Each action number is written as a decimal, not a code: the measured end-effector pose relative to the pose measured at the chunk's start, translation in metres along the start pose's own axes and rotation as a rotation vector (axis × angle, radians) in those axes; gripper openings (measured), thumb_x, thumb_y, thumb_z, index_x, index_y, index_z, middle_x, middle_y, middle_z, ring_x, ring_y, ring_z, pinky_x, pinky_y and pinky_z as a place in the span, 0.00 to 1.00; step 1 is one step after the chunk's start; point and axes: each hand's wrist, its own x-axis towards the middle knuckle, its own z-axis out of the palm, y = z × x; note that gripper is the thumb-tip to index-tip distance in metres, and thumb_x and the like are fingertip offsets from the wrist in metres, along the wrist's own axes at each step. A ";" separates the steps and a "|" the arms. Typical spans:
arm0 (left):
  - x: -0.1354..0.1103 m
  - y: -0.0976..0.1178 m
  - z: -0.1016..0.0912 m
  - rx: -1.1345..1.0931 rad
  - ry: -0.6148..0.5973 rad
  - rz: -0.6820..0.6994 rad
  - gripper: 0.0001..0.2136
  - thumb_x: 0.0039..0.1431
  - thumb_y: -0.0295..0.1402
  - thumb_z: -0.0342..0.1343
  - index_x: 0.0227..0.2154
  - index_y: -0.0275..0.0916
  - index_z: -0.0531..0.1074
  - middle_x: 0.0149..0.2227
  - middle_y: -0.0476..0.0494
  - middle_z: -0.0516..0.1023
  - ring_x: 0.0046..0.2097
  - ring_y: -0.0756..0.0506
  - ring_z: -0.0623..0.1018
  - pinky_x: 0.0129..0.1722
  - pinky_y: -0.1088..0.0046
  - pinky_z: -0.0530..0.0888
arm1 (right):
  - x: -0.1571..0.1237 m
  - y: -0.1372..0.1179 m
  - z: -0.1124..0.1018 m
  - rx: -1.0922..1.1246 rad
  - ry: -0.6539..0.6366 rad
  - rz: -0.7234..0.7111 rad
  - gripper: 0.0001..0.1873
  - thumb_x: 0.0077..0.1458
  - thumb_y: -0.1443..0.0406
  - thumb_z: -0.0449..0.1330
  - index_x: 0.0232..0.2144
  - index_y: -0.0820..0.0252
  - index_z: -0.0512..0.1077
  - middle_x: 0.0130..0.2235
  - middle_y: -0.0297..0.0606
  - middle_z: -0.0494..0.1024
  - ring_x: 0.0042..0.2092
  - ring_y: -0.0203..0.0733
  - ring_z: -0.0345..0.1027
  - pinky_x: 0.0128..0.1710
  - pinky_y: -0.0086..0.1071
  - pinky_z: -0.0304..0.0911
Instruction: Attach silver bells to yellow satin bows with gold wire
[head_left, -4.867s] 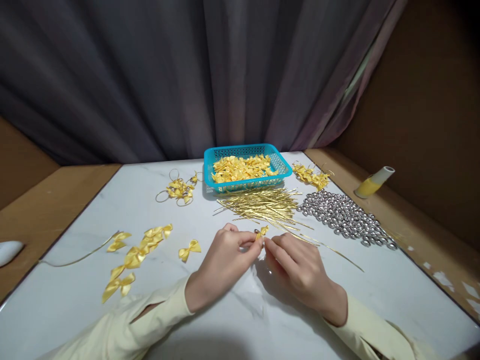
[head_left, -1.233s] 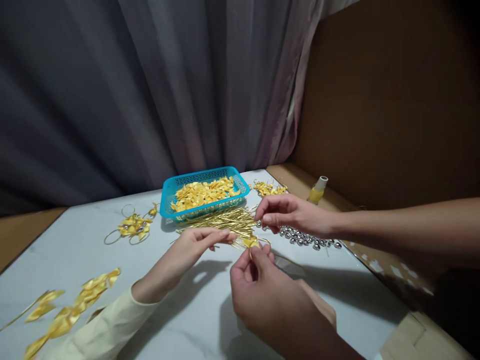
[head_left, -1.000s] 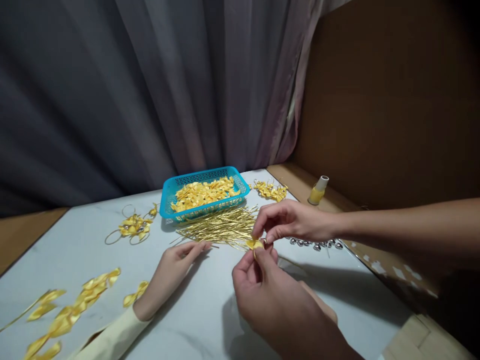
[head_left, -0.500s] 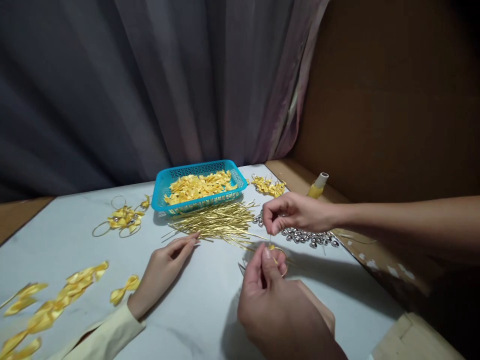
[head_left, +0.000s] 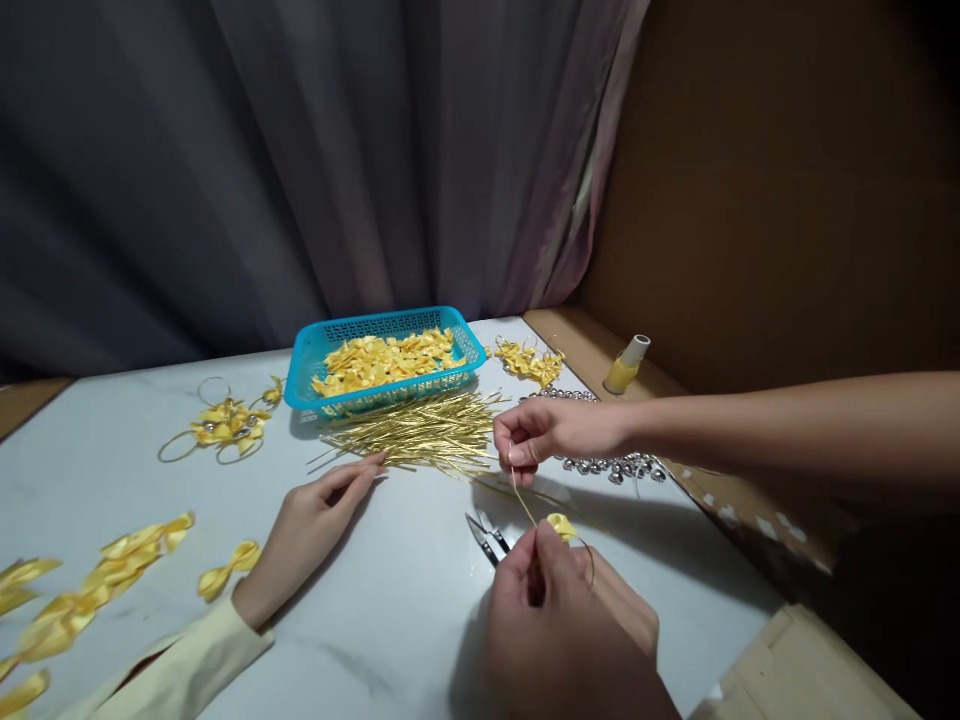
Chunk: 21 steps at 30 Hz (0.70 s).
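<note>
My left hand (head_left: 555, 610), large and close, is closed with thumb and finger pinching a gold twist tie (head_left: 523, 503) beside a yellow ribbon bow (head_left: 561, 526). A thin ring (head_left: 591, 568) loops out on its right. Just beyond, my right hand (head_left: 529, 440) reaches in from the right and pinches the tie's upper end. The tie runs slanted between both hands. Dark-handled snips (head_left: 487, 538) lie on the table left of my left hand, partly covered by it. A pile of gold twist ties (head_left: 427, 430) lies behind them.
Another person's hand (head_left: 315, 520) in a cream sleeve rests at the pile's left end. A blue basket (head_left: 300, 385) holds yellow bows. More bows (head_left: 82, 600) lie at left. Silver bells (head_left: 615, 467) lie under my right arm; a small bottle (head_left: 627, 365) stands beyond.
My hands have drawn apart: the left went right and towards me, the right slightly left. More of the tie shows between them, and the snips are less covered. The other person's hand stays put.
</note>
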 end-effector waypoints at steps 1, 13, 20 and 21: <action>0.000 0.000 0.000 0.002 0.001 0.005 0.18 0.53 0.48 0.47 0.37 0.43 0.75 0.47 0.49 0.75 0.50 0.42 0.72 0.52 0.68 0.65 | 0.001 0.003 0.001 0.040 -0.002 0.024 0.06 0.55 0.69 0.55 0.26 0.65 0.62 0.28 0.36 0.72 0.29 0.30 0.64 0.33 0.28 0.59; -0.009 -0.003 0.006 0.032 0.020 0.244 0.15 0.55 0.43 0.48 0.34 0.41 0.75 0.45 0.46 0.76 0.46 0.44 0.74 0.48 0.71 0.69 | 0.005 0.019 0.010 0.262 0.022 0.115 0.09 0.53 0.66 0.59 0.25 0.65 0.63 0.27 0.35 0.71 0.29 0.30 0.65 0.31 0.26 0.58; -0.011 -0.002 0.006 0.013 0.015 0.242 0.15 0.56 0.43 0.47 0.34 0.40 0.74 0.45 0.45 0.76 0.46 0.44 0.74 0.48 0.71 0.68 | 0.004 0.019 0.012 0.214 0.050 0.160 0.10 0.53 0.65 0.59 0.25 0.65 0.63 0.27 0.35 0.72 0.28 0.28 0.64 0.31 0.25 0.58; -0.012 0.000 0.006 0.004 0.010 0.238 0.15 0.56 0.42 0.47 0.34 0.40 0.74 0.45 0.45 0.76 0.46 0.44 0.74 0.49 0.71 0.68 | 0.003 0.019 0.011 0.216 0.050 0.162 0.10 0.53 0.66 0.59 0.25 0.65 0.63 0.28 0.35 0.72 0.28 0.28 0.64 0.31 0.25 0.58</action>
